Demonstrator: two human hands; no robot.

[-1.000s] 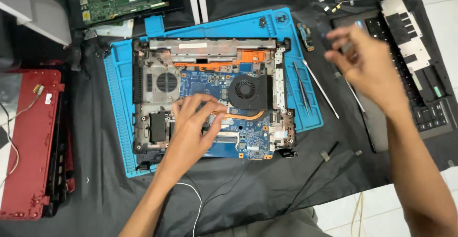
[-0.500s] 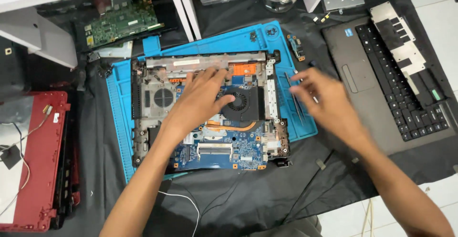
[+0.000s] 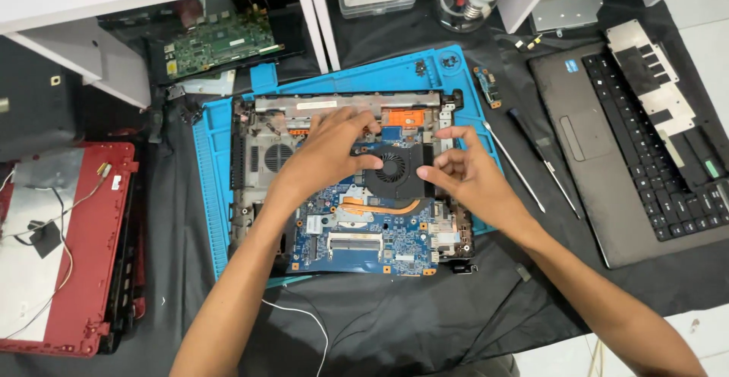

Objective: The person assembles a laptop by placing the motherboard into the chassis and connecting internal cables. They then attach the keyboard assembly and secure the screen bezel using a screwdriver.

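Black cooling fan now sits between both hands: the right hand has come in from the screwdrivers, fingertips pinching its edge. The left hand rests on its other side, grip unclear, so work has moved to the fan on the blue motherboard.

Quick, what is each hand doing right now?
Left hand: fingers bent, resting on the left edge of the black cooling fan; a firm grip cannot be told.
Right hand: fingertips pinching the fan's right edge.
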